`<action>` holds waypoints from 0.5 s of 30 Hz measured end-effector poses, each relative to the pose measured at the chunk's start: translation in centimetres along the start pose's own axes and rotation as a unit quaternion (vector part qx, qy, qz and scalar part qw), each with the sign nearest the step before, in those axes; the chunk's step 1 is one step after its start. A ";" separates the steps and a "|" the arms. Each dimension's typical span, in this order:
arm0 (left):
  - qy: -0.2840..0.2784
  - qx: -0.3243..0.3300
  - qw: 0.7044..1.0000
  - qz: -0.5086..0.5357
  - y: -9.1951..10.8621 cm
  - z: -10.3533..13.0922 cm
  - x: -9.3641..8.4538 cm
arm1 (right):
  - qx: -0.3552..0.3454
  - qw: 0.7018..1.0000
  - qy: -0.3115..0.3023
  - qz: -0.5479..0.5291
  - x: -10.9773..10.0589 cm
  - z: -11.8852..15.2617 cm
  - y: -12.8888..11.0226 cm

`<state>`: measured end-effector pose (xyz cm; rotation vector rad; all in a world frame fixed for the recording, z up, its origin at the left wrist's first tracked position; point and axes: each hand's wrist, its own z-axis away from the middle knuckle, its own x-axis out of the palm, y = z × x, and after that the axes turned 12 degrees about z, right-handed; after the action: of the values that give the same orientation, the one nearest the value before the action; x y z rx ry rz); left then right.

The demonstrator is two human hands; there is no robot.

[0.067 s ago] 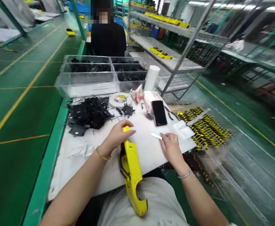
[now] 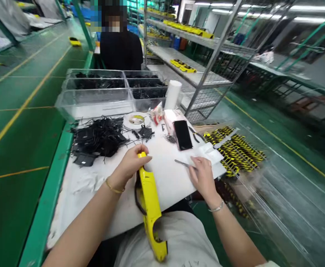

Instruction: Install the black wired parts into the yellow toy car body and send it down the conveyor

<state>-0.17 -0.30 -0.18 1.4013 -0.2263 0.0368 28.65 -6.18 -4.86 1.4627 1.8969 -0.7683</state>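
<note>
My left hand (image 2: pixel 131 162) grips the top end of a long yellow plastic housing (image 2: pixel 149 202), which slopes from the white worktop (image 2: pixel 168 174) down to my lap. My right hand (image 2: pixel 203 174) holds a thin metal tool like tweezers (image 2: pixel 182 163) just above the worktop, its tip pointing left. A pile of black wired parts (image 2: pixel 98 139) lies left of centre. A black phone (image 2: pixel 182 134) lies face up behind my right hand.
Clear bins (image 2: pixel 95 100) with black parts stand at the back, beside a white roll (image 2: pixel 173 94) and a tape roll (image 2: pixel 136 119). Yellow-black parts (image 2: pixel 235 150) fill a tray on the right. A person in black (image 2: pixel 120 48) sits beyond. Metal shelving (image 2: pixel 204 74) rises right.
The view has shifted slightly. My right hand now shows the thin tool more clearly, tip pointing left. My left hand keeps hold of the yellow housing.
</note>
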 end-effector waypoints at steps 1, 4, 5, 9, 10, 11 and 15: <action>-0.011 0.003 1.000 0.023 -0.1 0.1 -0.1 | 0.034 0.999 0.043 -0.002 -0.6 -0.1 0.6; -0.105 0.053 0.990 0.083 0.1 0.3 0.1 | 0.183 0.963 0.171 -0.101 -1.6 -1.4 2.7; -0.155 0.071 0.982 0.081 0.3 0.2 0.3 | 0.233 0.940 0.182 -0.172 -1.6 -2.1 3.4; -0.301 0.038 0.945 -0.118 1.4 -1.2 0.9 | 0.329 0.854 0.086 -0.393 -0.2 -4.9 5.0; -0.301 0.013 0.931 -0.206 1.7 -1.7 0.8 | 0.335 0.845 0.067 -0.411 0.3 -5.3 5.0; -0.285 -0.010 0.913 -0.292 2.1 -2.1 0.7 | 0.339 0.839 0.057 -0.421 0.6 -5.5 5.0; -0.231 -0.082 0.848 -0.470 3.1 -2.8 -1.1 | 0.357 0.817 0.103 -0.441 0.5 -5.3 4.6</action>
<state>-1.40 3.13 2.17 1.2039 0.0841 -1.1201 32.35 -0.79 -2.20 0.9578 2.6370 -1.9887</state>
